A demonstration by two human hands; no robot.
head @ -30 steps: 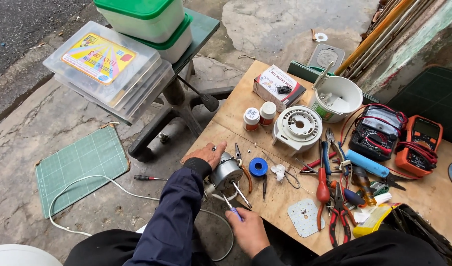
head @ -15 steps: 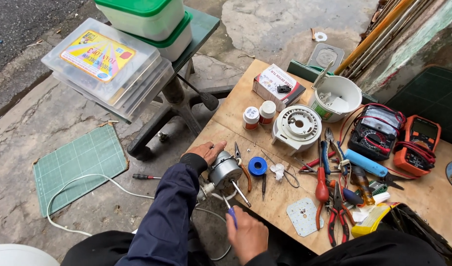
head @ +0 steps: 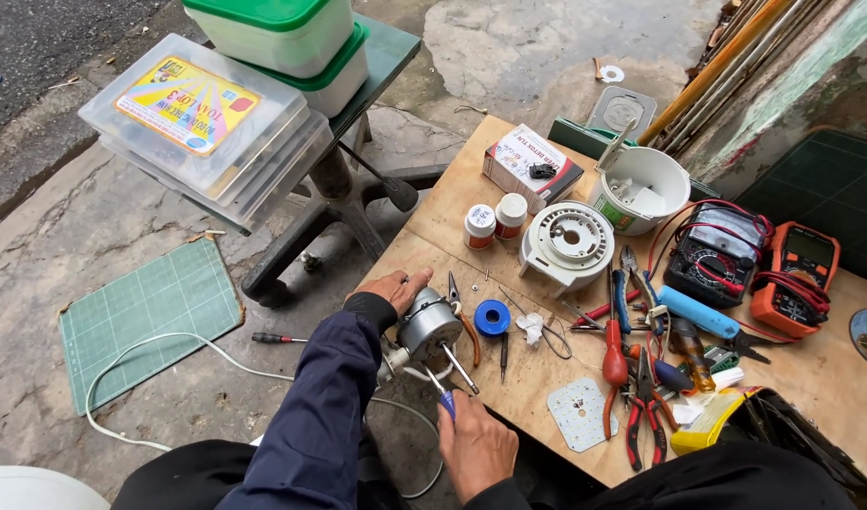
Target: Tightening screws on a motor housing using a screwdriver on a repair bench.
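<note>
My left hand [head: 393, 289], in a dark blue sleeve, grips a small grey metal electric motor [head: 428, 327] at the near left edge of a wooden board [head: 811, 387]. The motor's shaft sticks out toward me. My right hand [head: 474, 444] holds a thin tool with a blue handle [head: 447, 401], its metal tip resting against the motor's lower side. A white cord [head: 169, 342] runs from the motor down onto the ground. A blue roll of tape [head: 492, 318] and orange-handled pliers [head: 467, 323] lie just right of the motor.
On the board lie a white round fan housing [head: 568, 242], two small jars [head: 495, 221], a box [head: 531, 167], a white bucket [head: 641, 189], two multimeters [head: 755, 260], several pliers and screwdrivers [head: 632, 378]. A stool carries plastic boxes [head: 221, 118]. A green cutting mat [head: 145, 312] and screwdriver [head: 278, 337] lie on the concrete.
My right hand has shifted slightly toward the motor with the blue-handled tool. My left hand keeps its grip on the motor.
</note>
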